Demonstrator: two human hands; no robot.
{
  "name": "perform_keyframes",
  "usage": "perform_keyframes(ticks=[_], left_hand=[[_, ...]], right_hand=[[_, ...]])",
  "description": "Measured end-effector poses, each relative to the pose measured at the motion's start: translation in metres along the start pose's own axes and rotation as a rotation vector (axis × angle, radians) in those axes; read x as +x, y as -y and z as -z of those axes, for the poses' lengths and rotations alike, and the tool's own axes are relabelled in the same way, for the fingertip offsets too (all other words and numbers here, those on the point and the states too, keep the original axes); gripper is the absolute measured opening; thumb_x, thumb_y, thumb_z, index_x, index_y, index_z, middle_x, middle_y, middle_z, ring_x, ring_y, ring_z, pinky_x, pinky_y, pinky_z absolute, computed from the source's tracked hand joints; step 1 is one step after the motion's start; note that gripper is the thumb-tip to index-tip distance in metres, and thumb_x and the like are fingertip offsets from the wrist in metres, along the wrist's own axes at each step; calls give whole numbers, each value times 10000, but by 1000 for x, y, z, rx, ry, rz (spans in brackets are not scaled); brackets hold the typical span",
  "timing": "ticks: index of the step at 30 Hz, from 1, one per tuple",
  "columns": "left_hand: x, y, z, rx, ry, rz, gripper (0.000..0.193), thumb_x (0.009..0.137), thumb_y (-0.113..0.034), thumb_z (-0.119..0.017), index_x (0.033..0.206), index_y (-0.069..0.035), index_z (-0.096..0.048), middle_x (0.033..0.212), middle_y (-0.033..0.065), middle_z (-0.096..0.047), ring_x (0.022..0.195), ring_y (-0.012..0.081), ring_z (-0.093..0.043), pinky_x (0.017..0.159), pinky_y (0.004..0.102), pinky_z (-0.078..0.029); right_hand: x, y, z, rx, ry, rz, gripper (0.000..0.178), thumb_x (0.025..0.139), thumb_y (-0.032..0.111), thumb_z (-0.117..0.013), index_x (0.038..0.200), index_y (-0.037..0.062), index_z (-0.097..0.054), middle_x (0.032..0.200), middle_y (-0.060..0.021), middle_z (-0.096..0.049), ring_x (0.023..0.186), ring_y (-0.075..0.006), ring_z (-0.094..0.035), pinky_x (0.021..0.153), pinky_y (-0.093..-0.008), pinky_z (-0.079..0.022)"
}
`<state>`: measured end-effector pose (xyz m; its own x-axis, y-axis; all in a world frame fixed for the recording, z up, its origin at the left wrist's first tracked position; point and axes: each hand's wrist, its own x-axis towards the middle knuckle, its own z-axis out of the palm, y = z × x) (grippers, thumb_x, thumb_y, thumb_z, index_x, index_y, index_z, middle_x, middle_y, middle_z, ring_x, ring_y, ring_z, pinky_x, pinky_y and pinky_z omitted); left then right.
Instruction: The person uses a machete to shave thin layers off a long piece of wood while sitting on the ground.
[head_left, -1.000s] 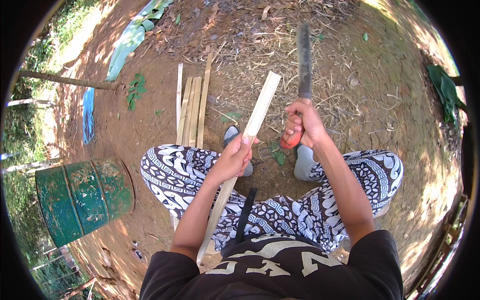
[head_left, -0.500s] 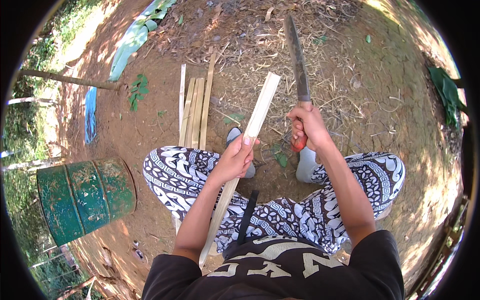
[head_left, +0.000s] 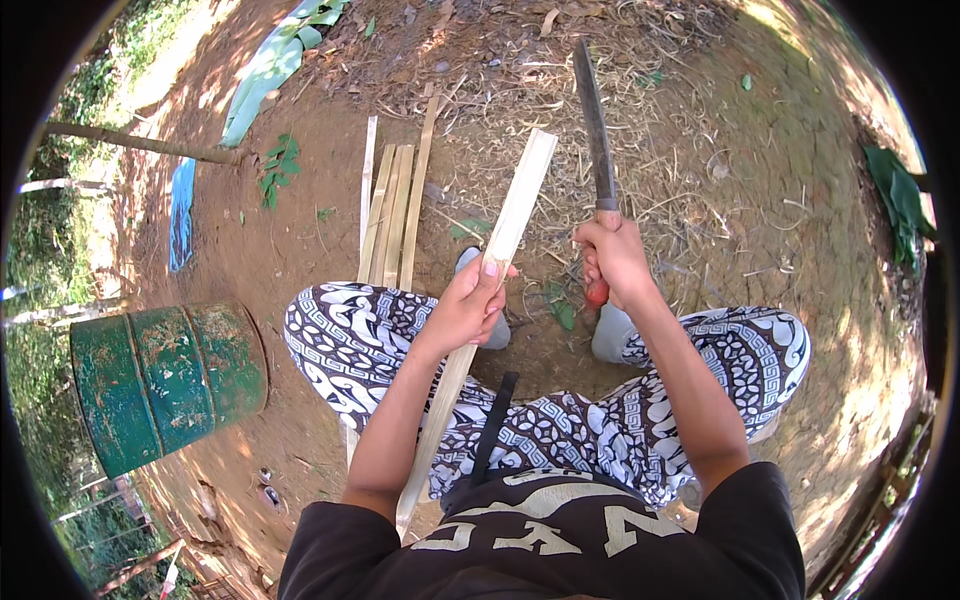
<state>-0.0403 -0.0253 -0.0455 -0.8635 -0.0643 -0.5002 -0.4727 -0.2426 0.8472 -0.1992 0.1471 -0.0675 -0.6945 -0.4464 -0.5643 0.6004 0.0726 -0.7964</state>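
In the head view, the only one we have, we see the left hand [head_left: 472, 303] grasping a long, pale, slightly hollow strip of wood or bamboo [head_left: 518, 205] around its middle part, with the thumb lying on top. This strip is slanted: its upper end points forward over the brown earth ground [head_left: 330, 245], and its lower part goes down beside the left forearm. The right hand [head_left: 617, 262] is closed around the handle of a long knife with a dark metal blade [head_left: 595, 130] and a red handle end; the blade points away from the body and is apart from the strip, so at this moment we see no cutting contact. As we judge, the work is somewhere in the middle. Several narrow, flat, yellowish strips [head_left: 399, 210] lie side by side beyond the left knee, and many thin, curled, straw-coloured shavings [head_left: 660, 130] are scattered in front, which suggests that some pieces were already trimmed. The strip in the hand seems not finished, and how many others are left we cannot tell.
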Motion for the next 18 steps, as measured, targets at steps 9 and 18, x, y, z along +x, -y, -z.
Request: perform_keyframes(ticks=[9, 18], left_hand=[[-7, -11, 2, -222, 33, -4, 389, 1079, -396, -336, 1170, -44, -473, 630, -31, -339, 371, 31, -281, 316, 204, -264], [-14, 3, 11, -570, 228, -8, 297, 1081, -255, -335, 1165, -40, -522, 600, -33, -332, 331, 36, -258, 261, 207, -240]], right_hand=[[-13, -19, -17, -1117, 66, 665, 108, 738, 139, -613, 772, 45, -572, 633, -186, -607, 616, -401, -625, 597, -487, -510], [-11, -26, -22, -1085, 26, 987, 188, 643, 132, -673, 754, 68, -536, 621, -127, -595, 583, -367, -607, 561, -457, -487]])
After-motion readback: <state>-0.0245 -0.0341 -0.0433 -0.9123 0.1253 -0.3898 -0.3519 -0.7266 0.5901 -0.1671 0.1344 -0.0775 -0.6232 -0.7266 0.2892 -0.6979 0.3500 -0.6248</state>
